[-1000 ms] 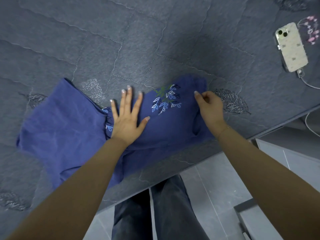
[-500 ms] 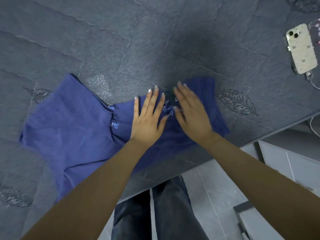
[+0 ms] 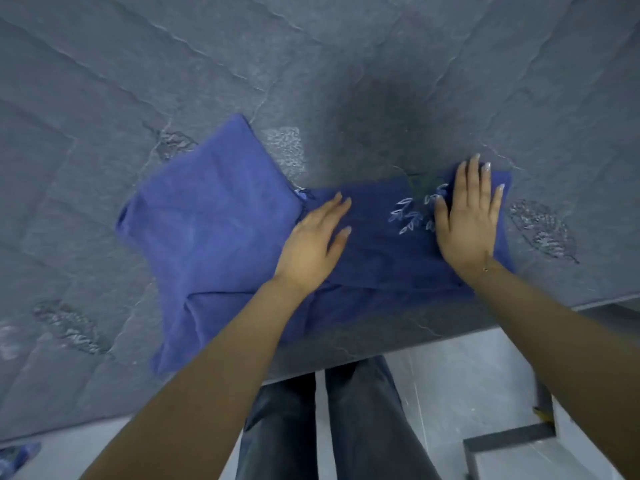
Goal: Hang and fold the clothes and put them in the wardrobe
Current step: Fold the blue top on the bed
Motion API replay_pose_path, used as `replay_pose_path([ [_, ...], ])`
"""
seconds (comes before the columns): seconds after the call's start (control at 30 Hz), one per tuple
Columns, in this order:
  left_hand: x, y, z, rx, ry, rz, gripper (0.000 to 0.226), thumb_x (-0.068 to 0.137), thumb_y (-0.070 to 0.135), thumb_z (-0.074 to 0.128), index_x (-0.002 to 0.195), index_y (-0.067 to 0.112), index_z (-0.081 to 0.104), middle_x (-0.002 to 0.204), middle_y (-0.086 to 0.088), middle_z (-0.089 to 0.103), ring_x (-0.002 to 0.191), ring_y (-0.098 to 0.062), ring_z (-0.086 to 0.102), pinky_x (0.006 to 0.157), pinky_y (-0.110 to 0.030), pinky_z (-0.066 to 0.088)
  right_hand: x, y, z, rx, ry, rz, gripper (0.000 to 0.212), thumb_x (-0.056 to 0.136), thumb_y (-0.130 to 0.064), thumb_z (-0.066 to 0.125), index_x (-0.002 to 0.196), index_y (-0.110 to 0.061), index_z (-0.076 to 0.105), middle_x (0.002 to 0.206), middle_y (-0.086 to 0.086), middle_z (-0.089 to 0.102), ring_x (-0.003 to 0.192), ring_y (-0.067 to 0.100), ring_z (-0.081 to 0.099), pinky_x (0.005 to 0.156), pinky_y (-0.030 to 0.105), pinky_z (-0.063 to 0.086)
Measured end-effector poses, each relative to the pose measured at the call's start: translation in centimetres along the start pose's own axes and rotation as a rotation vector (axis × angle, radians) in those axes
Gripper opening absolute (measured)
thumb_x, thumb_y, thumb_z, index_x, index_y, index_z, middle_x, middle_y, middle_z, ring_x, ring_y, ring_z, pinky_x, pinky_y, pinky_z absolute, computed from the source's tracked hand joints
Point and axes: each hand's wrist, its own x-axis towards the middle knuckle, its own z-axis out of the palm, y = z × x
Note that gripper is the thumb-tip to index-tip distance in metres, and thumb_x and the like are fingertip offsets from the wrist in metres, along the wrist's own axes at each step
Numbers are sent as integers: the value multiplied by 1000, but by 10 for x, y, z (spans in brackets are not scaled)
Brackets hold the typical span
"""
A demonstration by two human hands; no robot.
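Note:
A blue garment (image 3: 211, 230) with white leaf embroidery lies partly folded on the grey quilted bed (image 3: 346, 81), near its front edge. My left hand (image 3: 313, 242) lies flat on the folded middle part, fingers straight and pointing up and to the right. My right hand (image 3: 467, 216) presses flat on the garment's right end, just beside the embroidery, fingers spread and straight. Neither hand grips the cloth. The wider left part of the garment lies spread out past my left hand.
The bed's front edge (image 3: 450, 327) runs diagonally across the lower right. Below it are my legs in dark trousers (image 3: 329, 427) on a pale tiled floor (image 3: 467, 382). A dark-framed object (image 3: 509, 441) sits at lower right. A bit of blue fabric (image 3: 17, 455) shows at lower left.
My hands, close together over the embroidery half a second ago, have slid apart: right to the garment's right end, left toward the middle. The view shifted; the phone is out of frame.

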Motion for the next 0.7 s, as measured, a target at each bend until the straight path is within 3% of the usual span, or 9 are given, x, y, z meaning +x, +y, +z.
replay_pose_path([
  [0.07, -2, -9, -42, -56, 206, -44, 34, 95, 12, 55, 129, 8, 59, 134, -10, 58, 122, -27, 54, 107, -35, 38, -10, -39, -7, 113, 46, -130, 50, 102, -22, 42, 148, -3, 35, 158, 15, 26, 147, 33, 20, 121, 45, 5],
  [0.1, -2, -19, -62, 5, 278, -81, 30, 93, 10, 56, 123, 9, 62, 127, -10, 61, 116, -30, 56, 102, -40, 41, -16, -61, -8, 197, 45, -203, 44, 100, -18, 48, 141, -2, 46, 150, 18, 39, 139, 37, 34, 119, 46, 18],
  [0.17, 5, -45, -100, 134, 357, -199, 29, 90, 13, 58, 119, 12, 64, 123, -8, 62, 114, -31, 55, 98, -42, 40, -30, -107, -4, 382, -24, -255, 30, 96, -15, 56, 122, -1, 62, 123, 17, 59, 110, 35, 56, 99, 49, 42],
  [0.2, 10, -60, -116, 170, 371, -265, 31, 89, 18, 59, 120, 13, 63, 125, -8, 60, 116, -32, 53, 99, -41, 38, -36, -131, 1, 450, -78, -218, 24, 95, -18, 59, 113, -3, 66, 110, 13, 63, 98, 32, 60, 89, 48, 46],
  [0.33, 40, -105, -151, 233, 192, -487, 60, 86, 51, 64, 133, 17, 52, 135, -9, 51, 129, -28, 43, 106, -38, 32, -44, -204, 20, 697, -294, 170, 31, 91, -42, 63, 87, -12, 61, 81, -2, 64, 75, 13, 59, 68, 31, 49],
  [0.43, 60, -119, -159, 173, 24, -467, 59, 84, 52, 67, 126, 13, 53, 125, -7, 59, 119, -25, 53, 100, -36, 38, -36, -227, 27, 965, -287, 357, 36, 91, -34, 68, 66, -18, 47, 62, -9, 51, 58, 2, 48, 57, 21, 41],
  [0.5, 63, -121, -162, -3, -99, -417, 38, 86, 40, 70, 105, 9, 61, 98, -9, 62, 93, -23, 59, 81, -31, 44, -33, -233, 24, 1105, -276, 382, 41, 92, -22, 67, 61, -14, 42, 60, -7, 47, 59, 5, 44, 61, 23, 40],
  [0.6, 43, -115, -180, -188, -120, -334, 25, 87, 28, 72, 74, 13, 57, 69, 0, 52, 66, -11, 46, 57, -21, 37, -36, -232, 15, 1237, -293, 344, 31, 94, -17, 65, 76, 4, 51, 78, 9, 50, 78, 17, 47, 75, 39, 45],
  [0.7, -4, -106, -192, -234, -26, -175, 21, 85, 23, 74, 77, 11, 59, 71, -1, 53, 65, -2, 45, 60, -19, 37, -47, -224, 1, 1323, -384, 264, 18, 92, -10, 65, 84, 3, 55, 84, 5, 54, 85, 15, 50, 80, 33, 48],
])
